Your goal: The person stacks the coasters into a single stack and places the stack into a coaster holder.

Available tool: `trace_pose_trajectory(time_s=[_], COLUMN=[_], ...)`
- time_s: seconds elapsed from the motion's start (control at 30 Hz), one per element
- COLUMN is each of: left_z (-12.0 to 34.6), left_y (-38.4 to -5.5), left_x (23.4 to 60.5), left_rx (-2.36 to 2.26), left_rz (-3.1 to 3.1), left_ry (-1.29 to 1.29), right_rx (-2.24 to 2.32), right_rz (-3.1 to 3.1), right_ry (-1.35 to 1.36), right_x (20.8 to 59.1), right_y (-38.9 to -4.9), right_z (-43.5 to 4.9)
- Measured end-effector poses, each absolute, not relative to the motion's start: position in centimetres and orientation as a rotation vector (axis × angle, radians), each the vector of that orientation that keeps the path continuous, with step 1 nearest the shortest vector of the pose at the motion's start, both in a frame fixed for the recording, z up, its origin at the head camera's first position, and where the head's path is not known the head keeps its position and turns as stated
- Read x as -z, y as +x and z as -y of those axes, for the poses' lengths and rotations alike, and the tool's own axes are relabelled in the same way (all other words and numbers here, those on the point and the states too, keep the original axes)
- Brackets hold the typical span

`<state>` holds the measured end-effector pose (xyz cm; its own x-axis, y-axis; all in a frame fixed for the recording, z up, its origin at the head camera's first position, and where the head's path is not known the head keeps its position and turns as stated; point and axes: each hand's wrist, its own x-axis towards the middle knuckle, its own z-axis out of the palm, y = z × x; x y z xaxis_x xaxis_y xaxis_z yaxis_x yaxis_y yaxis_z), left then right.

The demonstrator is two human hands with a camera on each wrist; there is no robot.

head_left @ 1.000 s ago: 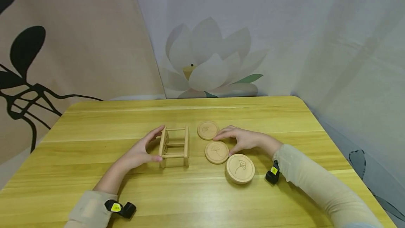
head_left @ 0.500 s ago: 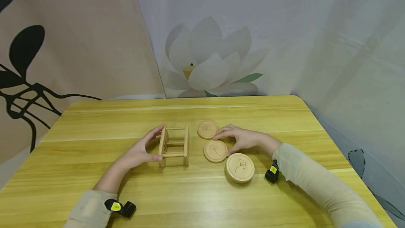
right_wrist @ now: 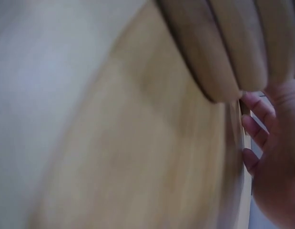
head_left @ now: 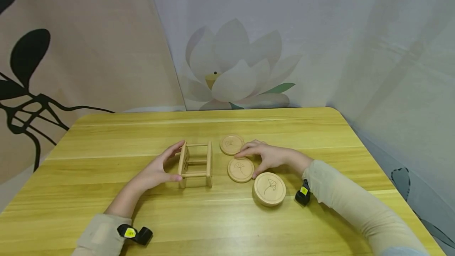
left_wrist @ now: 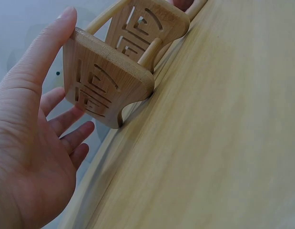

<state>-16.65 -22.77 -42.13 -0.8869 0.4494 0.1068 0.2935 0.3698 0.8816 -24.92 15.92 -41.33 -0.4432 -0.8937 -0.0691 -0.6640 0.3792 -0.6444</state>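
Note:
My left hand [head_left: 154, 173] holds a small wooden coaster rack [head_left: 195, 165], thumb at the near end and fingers at the far end of its left panel. In the left wrist view, the rack's panel [left_wrist: 106, 78] shows cut-out slots, with the thumb on its top corner. My right hand [head_left: 271, 156] spans a round wooden coaster [head_left: 241, 170] with a leaf engraving, pinching it between thumb and fingertips. Just beyond lies another engraved coaster [head_left: 232, 145], close to the right fingertips. Nearer to me stands a stack of coasters [head_left: 269, 189].
All of this sits on a wooden table [head_left: 199, 224]. A printed cloth backdrop [head_left: 241, 50] hangs behind the far edge. In the right wrist view, stacked coaster edges [right_wrist: 238, 47] fill the upper right, blurred.
My right hand has slid slightly left, and the pinched coaster has shifted left with it. The far coaster has also edged left. The left hand and rack stay put.

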Motion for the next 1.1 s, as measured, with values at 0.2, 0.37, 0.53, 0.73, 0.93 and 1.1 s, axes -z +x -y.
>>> trace_pose_trajectory(time_s=[0.2, 0.37, 0.53, 0.73, 0.93, 1.1], left_z=[22.79, 22.86, 22.84, 22.79, 22.81, 22.88], left_y=[-16.63, -16.65, -16.66, -16.64, -16.73, -16.79], left_x=[42.16, 42.28, 42.27, 42.20, 42.31, 42.47], left_rx=[-1.551, -1.547, -1.551, -1.552, -1.552, -1.563], left_rz=[-2.464, -2.464, -2.459, -2.459, -2.455, -2.449], left_ry=[0.683, 0.677, 0.686, 0.693, 0.716, 0.732], right_rx=[0.747, 0.714, 0.677, 0.659, 0.681, 0.718], right_rz=[-2.247, -2.270, -2.295, -2.309, -2.298, -2.280], right_ry=[-1.363, -1.383, -1.401, -1.405, -1.410, -1.402], right_x=[41.51, 41.63, 41.52, 41.67, 41.73, 41.60], right_y=[-24.96, -25.00, -24.90, -24.98, -25.13, -25.10], right_z=[-15.81, -15.80, -15.62, -15.48, -15.55, -15.72])
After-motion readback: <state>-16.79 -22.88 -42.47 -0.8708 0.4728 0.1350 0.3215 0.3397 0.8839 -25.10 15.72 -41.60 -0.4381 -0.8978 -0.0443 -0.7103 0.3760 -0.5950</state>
